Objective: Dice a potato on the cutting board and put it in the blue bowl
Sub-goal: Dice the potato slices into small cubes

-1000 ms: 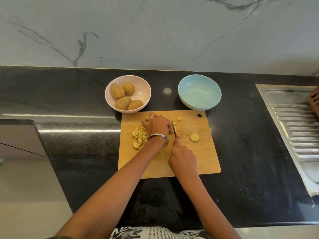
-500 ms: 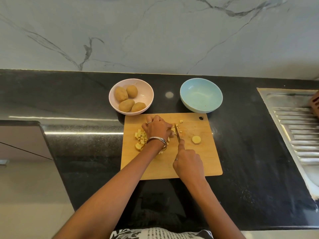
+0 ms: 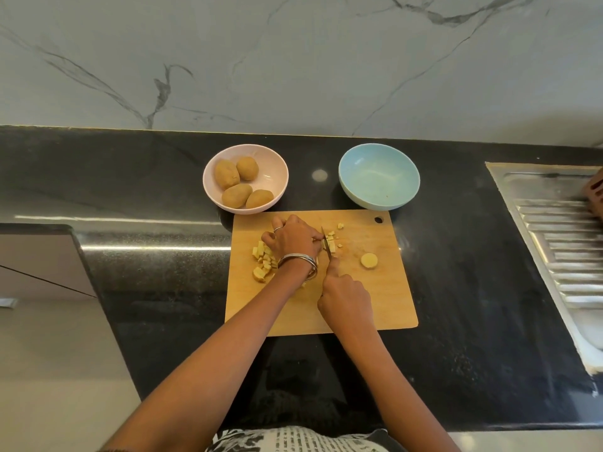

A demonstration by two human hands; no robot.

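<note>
Since a second ago little is changing: the knife (image 3: 326,245) is staying at the same cut line, blade edging into the strips, and the diced pile (image 3: 263,260) is sitting where it was. The left hand (image 3: 291,238) is curling down on the remaining potato strips (image 3: 329,244), pinning them to the cutting board (image 3: 375,298). The right hand (image 3: 346,296) is wrapping the knife handle, index finger running along the spine. A round end slice (image 3: 369,260) is lying apart to the right. The blue bowl (image 3: 378,176) is standing behind the board on the tabletop (image 3: 473,288), holding no dice.

For clean dice I'd keep the left fingertips tucked behind the knuckles, feeding strips in even steps, tip staying low.

Hard to read: the piece under the left hand is mostly covered, the handle is hidden in the fist, and loose cubes near the blade are too small to count.
</note>
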